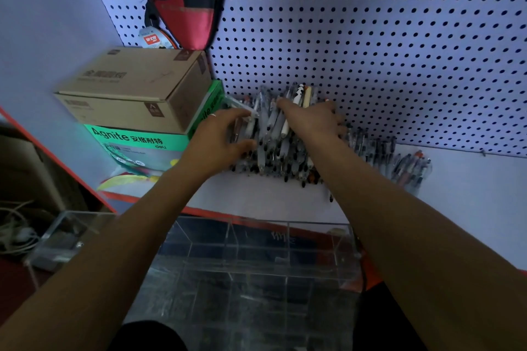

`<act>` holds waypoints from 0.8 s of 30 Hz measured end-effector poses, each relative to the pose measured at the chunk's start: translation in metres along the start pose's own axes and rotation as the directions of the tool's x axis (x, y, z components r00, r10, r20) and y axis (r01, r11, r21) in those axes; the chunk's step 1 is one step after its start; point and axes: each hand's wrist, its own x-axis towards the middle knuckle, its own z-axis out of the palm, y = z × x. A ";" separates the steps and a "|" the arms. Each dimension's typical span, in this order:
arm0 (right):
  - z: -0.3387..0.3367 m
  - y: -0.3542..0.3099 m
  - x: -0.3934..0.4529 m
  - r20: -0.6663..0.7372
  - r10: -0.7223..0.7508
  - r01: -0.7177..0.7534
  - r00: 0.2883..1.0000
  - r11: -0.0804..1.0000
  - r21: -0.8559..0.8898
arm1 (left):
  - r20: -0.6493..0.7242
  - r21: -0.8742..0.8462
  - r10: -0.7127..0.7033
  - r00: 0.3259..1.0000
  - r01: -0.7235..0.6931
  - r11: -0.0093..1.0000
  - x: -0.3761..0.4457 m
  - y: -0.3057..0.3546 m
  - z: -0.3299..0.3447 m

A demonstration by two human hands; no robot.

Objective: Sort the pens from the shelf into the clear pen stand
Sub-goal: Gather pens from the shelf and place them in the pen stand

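jumbled heap of pens [273, 139], mostly translucent grey

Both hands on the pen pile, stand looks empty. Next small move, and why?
Probably close both hands on a bundle and lift it toward the clear pen stand. The left hand and right hand already flank the pen pile on the shelf; no pens show in the stand.
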 end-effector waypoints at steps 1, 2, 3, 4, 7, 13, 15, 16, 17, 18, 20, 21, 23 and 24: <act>0.001 0.000 0.000 -0.034 -0.036 0.037 0.999 0.998 0.044 | 0.016 -0.003 0.027 1.000 -0.027 1.000 0.000 0.001 0.003; 0.001 0.002 0.000 -0.071 -0.083 0.088 0.994 0.994 0.071 | 0.045 -0.020 0.047 0.998 -0.046 0.999 -0.003 0.002 0.005; 0.000 0.004 -0.001 -0.105 -0.138 0.146 0.985 0.986 0.077 | 0.079 -0.039 0.062 0.995 -0.059 0.998 -0.006 0.003 0.007; 0.001 0.006 -0.001 -0.135 -0.197 0.208 0.971 0.976 0.072 | 0.108 -0.044 0.083 0.991 -0.079 0.996 -0.009 0.004 0.009; 0.001 0.013 -0.003 -0.194 -0.366 0.383 0.910 0.922 0.056 | 0.134 0.151 0.187 0.973 -0.206 0.967 -0.015 0.002 0.022; -0.007 0.023 -0.002 -0.119 -0.572 0.574 0.812 0.819 -0.020 | 0.236 0.373 0.261 0.936 -0.335 0.865 0.012 -0.007 0.031; -0.015 0.032 -0.006 0.035 -0.600 0.599 0.799 0.790 -0.132 | 0.252 0.335 0.228 0.941 -0.306 0.891 0.022 -0.008 0.027; -0.019 0.038 -0.009 0.113 -0.614 0.624 0.781 0.763 -0.169 | 0.253 0.307 0.204 0.946 -0.278 0.910 0.025 -0.009 0.025; -0.022 0.043 -0.013 0.179 -0.629 0.654 0.756 0.732 -0.189 | 0.255 0.280 0.182 0.950 -0.253 0.926 0.026 -0.008 0.024; -0.026 0.048 -0.017 0.230 -0.645 0.684 0.729 0.700 -0.207 | 0.267 0.260 0.170 0.949 -0.240 0.935 0.025 -0.008 0.023; -0.031 0.057 -0.019 0.289 -0.662 0.722 0.692 0.642 -0.259 | 0.313 0.252 0.181 0.932 -0.265 0.931 0.018 -0.005 0.022; -0.032 0.060 -0.018 0.317 -0.659 0.731 0.682 0.618 -0.290 | 0.341 0.261 0.194 0.920 -0.291 0.921 0.013 -0.003 0.023; -0.035 0.064 -0.011 0.367 -0.646 0.743 0.669 0.575 -0.342 | 0.371 0.276 0.215 0.903 -0.328 0.903 0.006 0.001 0.022; -0.037 0.066 -0.008 0.387 -0.644 0.751 0.659 0.548 -0.367 | 0.366 0.275 0.223 0.904 -0.334 0.902 0.007 0.002 0.020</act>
